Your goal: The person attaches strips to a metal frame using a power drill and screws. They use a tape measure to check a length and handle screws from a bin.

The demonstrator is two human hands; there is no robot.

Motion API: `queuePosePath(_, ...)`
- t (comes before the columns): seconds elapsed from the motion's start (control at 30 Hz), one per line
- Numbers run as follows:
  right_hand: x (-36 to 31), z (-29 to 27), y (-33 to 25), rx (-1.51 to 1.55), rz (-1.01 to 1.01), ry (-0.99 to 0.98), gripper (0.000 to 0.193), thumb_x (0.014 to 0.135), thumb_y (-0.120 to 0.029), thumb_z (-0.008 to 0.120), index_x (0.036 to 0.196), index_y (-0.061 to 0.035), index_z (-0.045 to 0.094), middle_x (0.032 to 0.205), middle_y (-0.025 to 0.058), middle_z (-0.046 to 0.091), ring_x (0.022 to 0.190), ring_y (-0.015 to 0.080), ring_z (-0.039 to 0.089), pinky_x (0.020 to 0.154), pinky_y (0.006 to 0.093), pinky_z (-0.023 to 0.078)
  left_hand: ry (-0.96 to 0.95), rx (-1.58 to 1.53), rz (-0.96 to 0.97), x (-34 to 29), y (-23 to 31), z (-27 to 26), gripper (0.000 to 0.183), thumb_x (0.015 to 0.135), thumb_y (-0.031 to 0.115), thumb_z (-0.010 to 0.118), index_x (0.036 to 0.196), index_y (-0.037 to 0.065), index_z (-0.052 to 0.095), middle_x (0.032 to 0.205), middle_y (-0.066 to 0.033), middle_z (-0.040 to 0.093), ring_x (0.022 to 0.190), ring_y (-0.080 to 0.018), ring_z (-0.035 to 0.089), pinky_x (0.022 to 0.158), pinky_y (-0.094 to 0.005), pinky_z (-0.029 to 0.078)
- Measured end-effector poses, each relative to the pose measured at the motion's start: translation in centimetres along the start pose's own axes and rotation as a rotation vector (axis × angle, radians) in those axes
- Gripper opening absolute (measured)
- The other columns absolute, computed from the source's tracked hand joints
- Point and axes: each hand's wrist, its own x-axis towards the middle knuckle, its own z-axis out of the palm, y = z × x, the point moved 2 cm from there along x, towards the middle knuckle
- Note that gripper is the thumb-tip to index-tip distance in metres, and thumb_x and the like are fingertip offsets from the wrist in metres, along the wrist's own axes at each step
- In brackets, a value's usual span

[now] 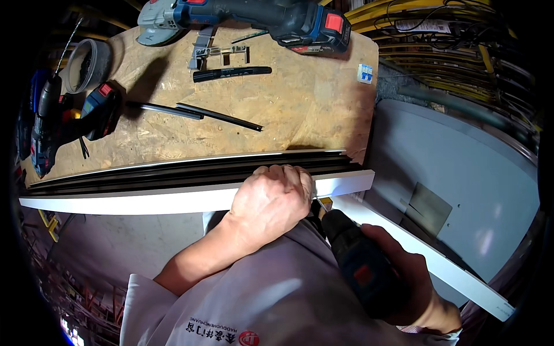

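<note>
White bar (184, 200) lies across the middle of the frame by the worktop (311, 109), the left hand's (274, 193) fingers bent over it, the right hand's (412, 274) fingers wrapped round a dark drill (360, 262), lower right.

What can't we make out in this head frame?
Fingertips of the left hand, head view: hidden behind its own knuckles.
Trigger finger of the right hand, head view: lost behind the drill and in shadow.
Whether the drill's tip touches the white profile, head view: too small.
Top of the angle grinder, head view: cut off by the upper edge.
</note>
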Motion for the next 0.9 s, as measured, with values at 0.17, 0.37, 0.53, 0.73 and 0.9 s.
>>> queuePosePath(0.17, 0.6, -0.1, 0.0, -0.055, -0.040, 0.006, 0.089, 0.084, -0.007, 0.086, 0.160, 0.0040, 0.042, 0.119, 0.0085, 0.076, 0.102, 0.0117, 0.068, 0.096, 0.0290, 0.053, -0.007, -0.002, -0.002, -0.1, 0.0, 0.2, 0.012, 0.084, 0.012, 0.065, 0.088, 0.001, 0.067, 0.074, -0.0095, 0.064, 0.068, -0.0207, 0.066, 0.057, -0.0336, 0.054)
queuePosePath(0.37, 0.2, -0.2, 0.8, -0.019, -0.044, -0.019, 0.090, 0.084, -0.009, 0.089, 0.161, 0.0004, 0.042, 0.128, 0.0136, 0.073, 0.114, 0.0191, 0.069, 0.103, 0.0336, 0.052, -0.147, 0.000, -0.027, -0.4, 0.1, 0.6, 0.046, 0.085, 0.034, 0.078, 0.108, -0.005, 0.068, 0.082, -0.0113, 0.065, 0.076, -0.0259, 0.069, 0.067, -0.0379, 0.058)
queuePosePath(0.53, -0.2, -0.6, 0.5, -0.032, -0.048, -0.021, 0.089, 0.086, -0.012, 0.089, 0.160, -0.0010, 0.041, 0.132, 0.0166, 0.072, 0.120, 0.0256, 0.071, 0.105, 0.0368, 0.053, -0.141, 0.014, -0.027, -0.3, 0.2, 0.6, 0.050, 0.083, 0.037, 0.080, 0.109, -0.004, 0.068, 0.083, -0.0112, 0.065, 0.077, -0.0265, 0.069, 0.068, -0.0384, 0.059)
queuePosePath(0.73, -0.6, -0.8, 1.5, -0.030, -0.101, 0.067, 0.079, 0.089, -0.016, 0.087, 0.157, -0.0038, 0.048, 0.126, 0.0165, 0.074, 0.116, 0.0260, 0.073, 0.100, 0.0360, 0.055, -0.050, -0.011, -0.025, 0.0, 0.5, -0.2, 0.025, 0.089, 0.023, 0.071, 0.094, -0.001, 0.068, 0.075, -0.0096, 0.063, 0.071, -0.0241, 0.068, 0.062, -0.0362, 0.057)
queuePosePath(0.9, -4.2, -1.5, 3.2, -0.107, -0.010, 0.289, 0.067, 0.092, -0.019, 0.082, 0.151, -0.0033, 0.054, 0.122, 0.0172, 0.075, 0.110, 0.0232, 0.075, 0.096, 0.0343, 0.058, -0.099, -0.034, -0.036, 0.1, -0.3, -0.2, 0.042, 0.087, 0.035, 0.079, 0.104, -0.002, 0.069, 0.081, -0.0094, 0.065, 0.078, -0.0243, 0.069, 0.067, -0.0358, 0.059)
